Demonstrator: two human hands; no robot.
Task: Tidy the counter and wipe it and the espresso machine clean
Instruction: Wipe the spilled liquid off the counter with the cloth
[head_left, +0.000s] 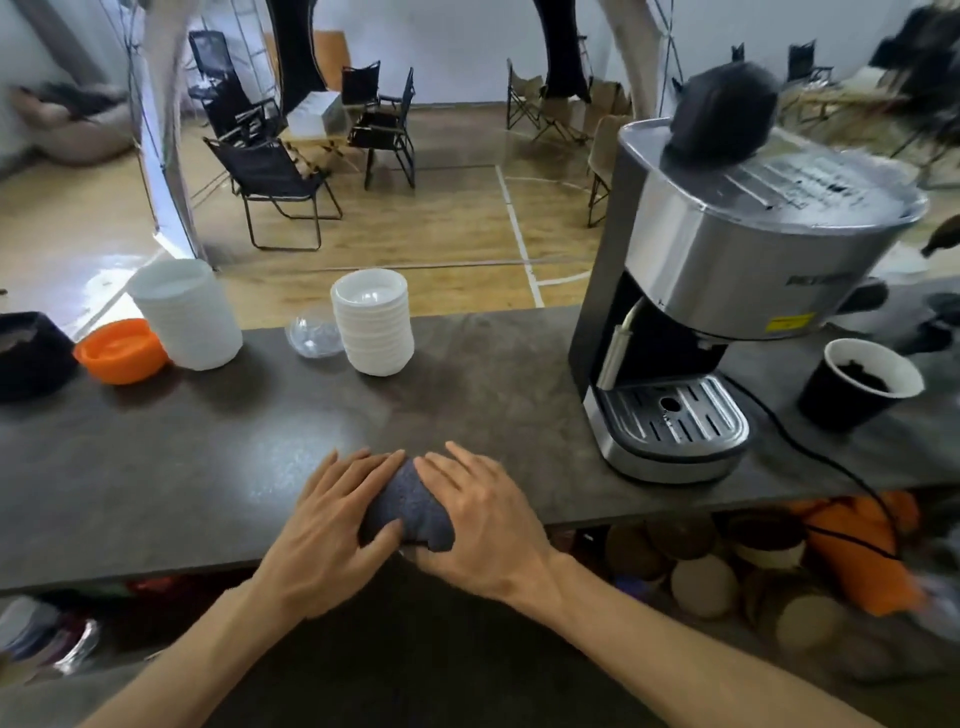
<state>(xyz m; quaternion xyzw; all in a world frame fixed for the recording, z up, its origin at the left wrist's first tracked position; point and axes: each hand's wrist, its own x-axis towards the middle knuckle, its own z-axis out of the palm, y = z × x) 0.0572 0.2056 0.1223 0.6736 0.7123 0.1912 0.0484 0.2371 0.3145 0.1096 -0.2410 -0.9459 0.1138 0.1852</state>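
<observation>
Single head-worn wide-angle view, forward and down, close over the counter (208, 467) and hands.

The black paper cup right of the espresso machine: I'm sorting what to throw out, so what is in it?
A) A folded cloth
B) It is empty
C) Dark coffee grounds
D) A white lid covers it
C: the black paper cup stands open beside the espresso machine, with a dark, crumbly heap that looks like coffee grounds inside.

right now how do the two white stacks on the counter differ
The left stack is taller and wider, and stands by the orange bowl. The middle stack is shorter, its bowl rims clearly ridged, with a clear lid beside it. Both are white, upright, along the counter's far edge.
</observation>
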